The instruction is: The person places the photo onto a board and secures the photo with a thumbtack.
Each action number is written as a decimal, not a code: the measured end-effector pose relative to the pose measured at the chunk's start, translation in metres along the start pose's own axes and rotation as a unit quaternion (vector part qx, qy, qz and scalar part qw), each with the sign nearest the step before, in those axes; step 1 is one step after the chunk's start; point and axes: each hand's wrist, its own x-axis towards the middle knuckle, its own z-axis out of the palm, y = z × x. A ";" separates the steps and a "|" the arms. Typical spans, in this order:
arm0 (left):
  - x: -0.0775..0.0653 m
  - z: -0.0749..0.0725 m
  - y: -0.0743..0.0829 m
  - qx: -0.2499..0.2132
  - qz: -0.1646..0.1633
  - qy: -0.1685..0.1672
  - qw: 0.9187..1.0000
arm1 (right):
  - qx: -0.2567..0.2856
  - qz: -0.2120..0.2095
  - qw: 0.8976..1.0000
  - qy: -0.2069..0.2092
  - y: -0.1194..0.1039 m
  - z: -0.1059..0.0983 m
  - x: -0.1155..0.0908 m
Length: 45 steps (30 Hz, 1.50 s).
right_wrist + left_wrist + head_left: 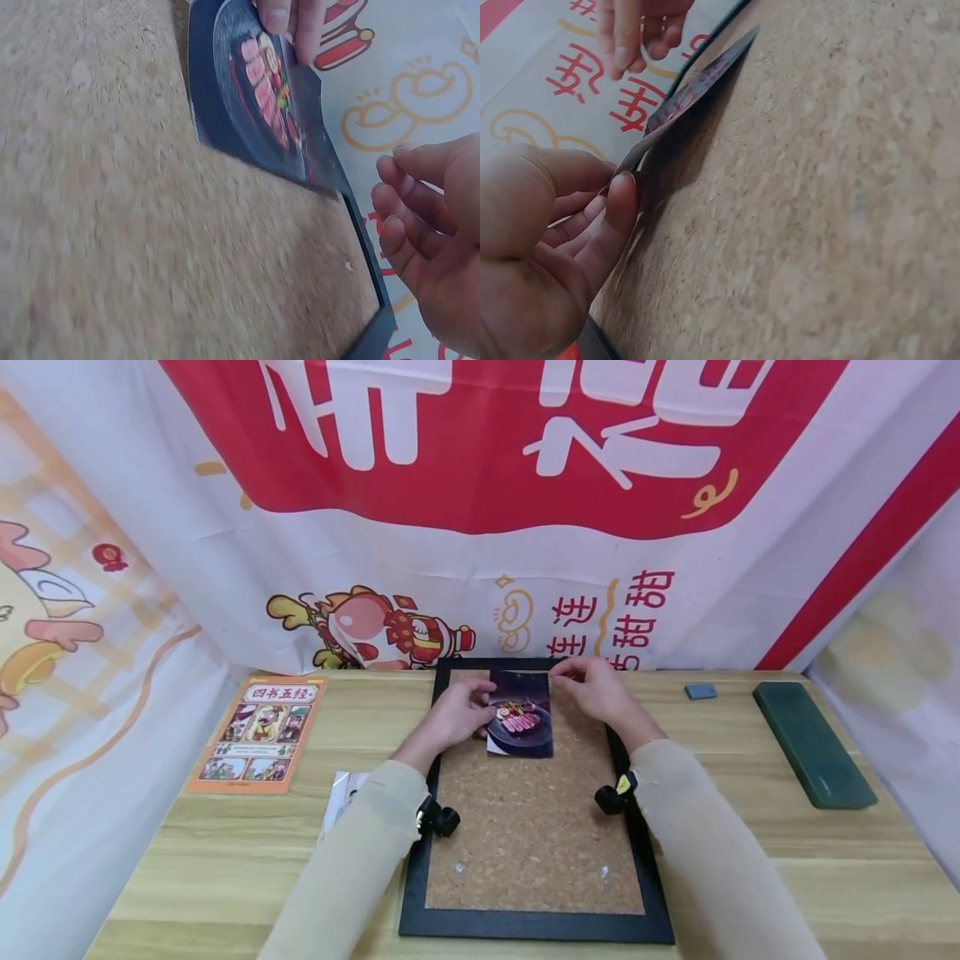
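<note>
Left hand [459, 712] pinched a food photo [521, 727] by its left edge, holding it tilted over the far part of the corkboard [528, 827]; the right hand [594, 688] was near the photo's far right corner, thumb and forefinger together, though whether they gripped anything I could not tell. Two clear bits [460, 867] sat toward the board's near edge. Farther off lay a green case [813, 743] rightward, an orange booklet [258, 735] leftward, then a blue-grey block [701, 692] before a printed cloth [480, 568].
</note>
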 end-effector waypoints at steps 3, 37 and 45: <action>0.002 0.001 0.000 0.049 0.015 0.000 0.999 | 0.006 -0.003 1.000 -0.004 -0.004 0.008 0.006; 0.005 0.007 0.002 0.127 0.005 -0.003 0.992 | 0.089 0.093 0.990 -0.058 -0.016 0.046 0.047; 0.004 0.006 0.002 0.125 -0.006 0.000 0.992 | 0.088 0.125 0.985 -0.083 -0.022 0.048 0.055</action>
